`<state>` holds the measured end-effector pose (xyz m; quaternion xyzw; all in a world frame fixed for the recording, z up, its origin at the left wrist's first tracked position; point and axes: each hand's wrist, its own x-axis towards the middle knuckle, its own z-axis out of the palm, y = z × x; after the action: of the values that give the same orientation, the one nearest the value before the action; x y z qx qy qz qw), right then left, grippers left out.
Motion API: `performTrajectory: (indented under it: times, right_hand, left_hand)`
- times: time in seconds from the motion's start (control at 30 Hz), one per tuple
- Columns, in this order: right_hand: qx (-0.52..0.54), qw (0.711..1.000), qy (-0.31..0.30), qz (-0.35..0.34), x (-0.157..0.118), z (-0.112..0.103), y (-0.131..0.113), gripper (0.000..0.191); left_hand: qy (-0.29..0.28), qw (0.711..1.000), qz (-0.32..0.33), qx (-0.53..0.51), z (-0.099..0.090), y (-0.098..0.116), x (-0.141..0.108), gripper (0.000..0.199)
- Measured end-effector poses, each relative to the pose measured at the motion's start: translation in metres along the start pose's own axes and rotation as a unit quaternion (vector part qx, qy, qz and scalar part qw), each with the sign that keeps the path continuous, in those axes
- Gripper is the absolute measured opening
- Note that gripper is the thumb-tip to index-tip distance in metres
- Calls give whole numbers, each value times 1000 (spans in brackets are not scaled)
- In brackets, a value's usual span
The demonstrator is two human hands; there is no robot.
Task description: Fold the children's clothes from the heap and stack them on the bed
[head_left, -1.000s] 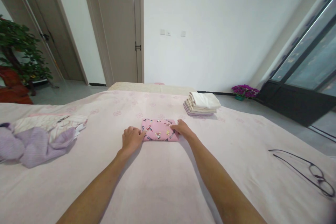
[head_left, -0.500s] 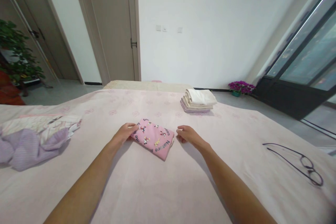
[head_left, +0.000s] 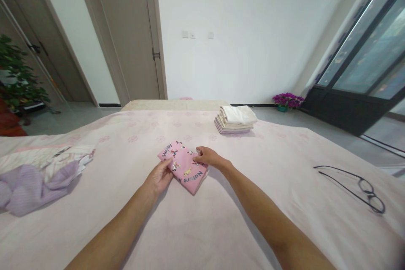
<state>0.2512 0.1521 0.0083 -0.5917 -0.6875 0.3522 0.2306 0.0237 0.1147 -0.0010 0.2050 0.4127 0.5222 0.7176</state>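
Note:
A folded pink cloth (head_left: pixel 185 166) with printed letters and small figures lies at the middle of the bed-like surface, turned at a slant. My left hand (head_left: pixel 161 174) grips its near left edge, thumb on top and fingers underneath. At its right far edge, my right hand (head_left: pixel 205 156) pinches the cloth, with the thumb and fingertips on the print. Beyond it to the right stands a neat stack of folded cloths (head_left: pixel 236 120), white on top and lilac at the bottom.
Crumpled lilac and striped clothes (head_left: pixel 41 181) lie at the left on the pale pink sheet (head_left: pixel 221 228). Dark-framed glasses (head_left: pixel 367 192) rest at the right. Purple flowers (head_left: pixel 287 100) stand on the floor beyond the far edge.
My right hand has moved left onto the cloth and taken hold of it. My left hand has shifted from the cloth's left corner to its near left edge. The view has moved slightly.

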Motion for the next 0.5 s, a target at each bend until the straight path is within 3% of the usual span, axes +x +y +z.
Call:
performTrajectory:
  times: [0.13,0.23,0.4,0.5]
  right_hand:
    - [57,997,-55,-7,-7,-5,2,35]
    - [172,980,-94,-30,-12,-13,1,38]
    - [337,935,-108,-30,-21,-27,-2,53]
    - [443,882,-156,-24,-27,-28,3,54]
  left_hand:
    - [-28,999,-5,-29,12,-3,-5,31]
    - [-70,996,-8,-59,17,1,-5,30]
    - [-100,991,-32,-79,24,14,-4,24]
    - [-136,987,-53,-60,32,21,-2,25]
